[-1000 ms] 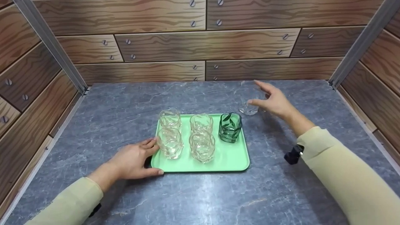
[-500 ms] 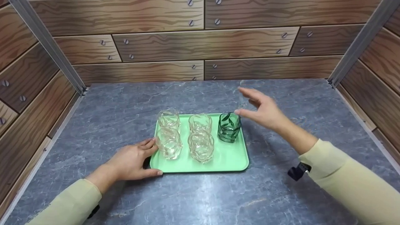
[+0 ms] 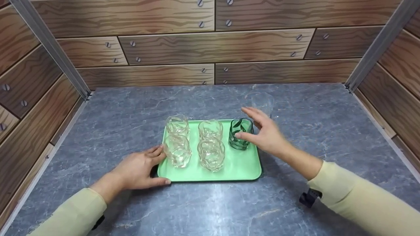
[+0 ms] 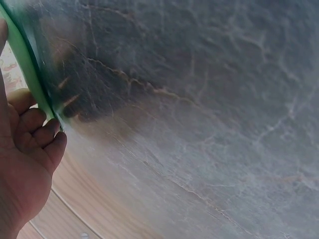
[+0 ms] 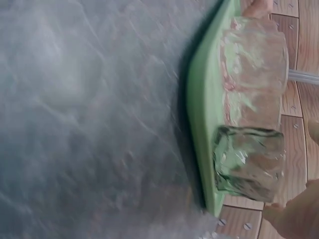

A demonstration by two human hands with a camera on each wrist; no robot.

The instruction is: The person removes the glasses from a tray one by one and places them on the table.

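The right hand [image 3: 267, 133] hovers by the dark green glass [image 5: 249, 162], grip spread, thumb apart from fingers! That glass stands on the green tray [image 3: 241, 168], right side, four clear glasses [image 3: 211, 155] leftward. The left hand [image 3: 139, 168] pinches the tray's near-left corner in its grip.

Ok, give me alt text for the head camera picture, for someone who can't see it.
A person's right hand is at a dark green glass on a green tray, while the left hand holds the tray's near left corner. Four clear glasses share the tray, and a fifth clear glass is on the grey marbled table behind.
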